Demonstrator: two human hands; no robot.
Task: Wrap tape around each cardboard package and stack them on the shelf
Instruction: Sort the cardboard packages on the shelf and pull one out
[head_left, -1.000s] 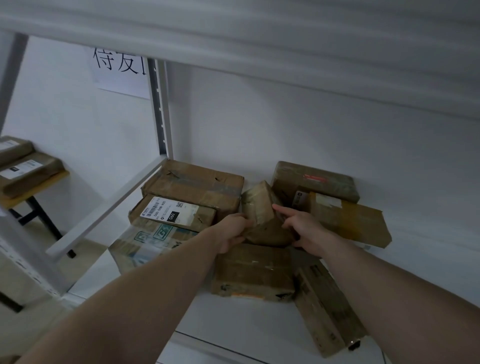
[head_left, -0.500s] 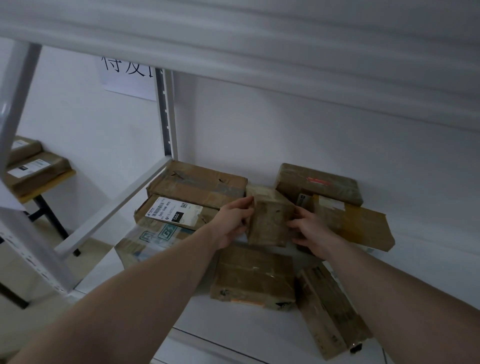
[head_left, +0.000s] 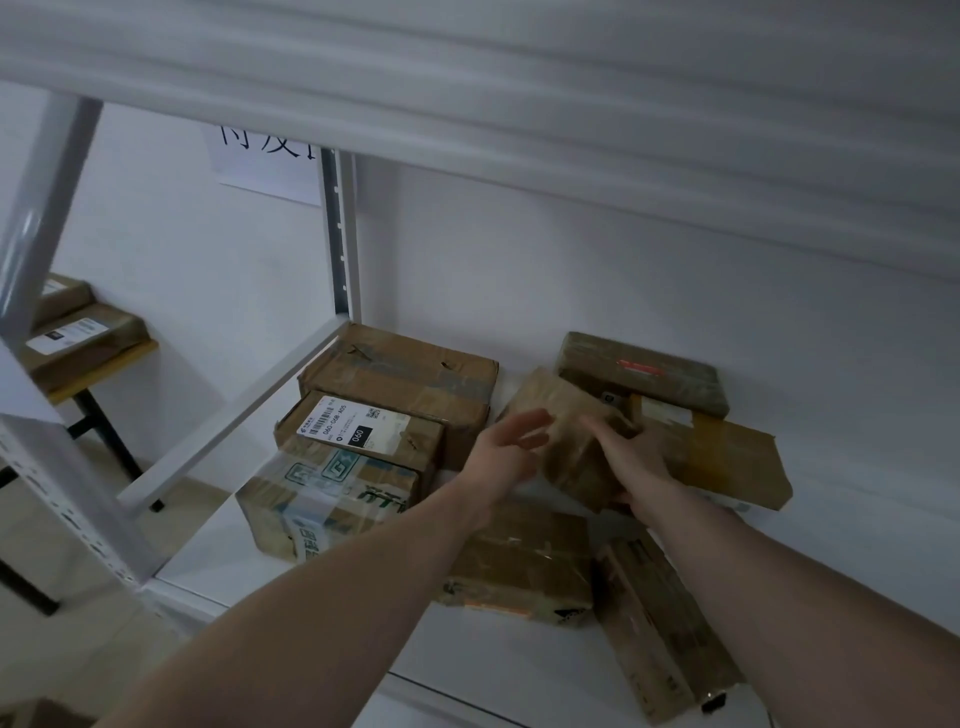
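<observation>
White shelf (head_left: 322, 551): right hand (head_left: 636, 460) grips tilted package (head_left: 566, 441); left hand (head_left: 501, 454) spread beside.

Count: eight packages on the shelf (head_left: 519, 691), two on the side table (head_left: 104, 364), two hands.

Left of the left hand (head_left: 506, 452): three packages (head_left: 400, 379) (head_left: 363, 431) (head_left: 327, 504). Between the hands: one (head_left: 566, 441), tilted. Beyond the right hand (head_left: 636, 457): two (head_left: 639, 371) (head_left: 727, 457). Below the hands: two (head_left: 519, 566) (head_left: 665, 629). Far left of both hands: two on the table (head_left: 83, 338) (head_left: 62, 293). One paper sign (head_left: 265, 166) on the wall.
</observation>
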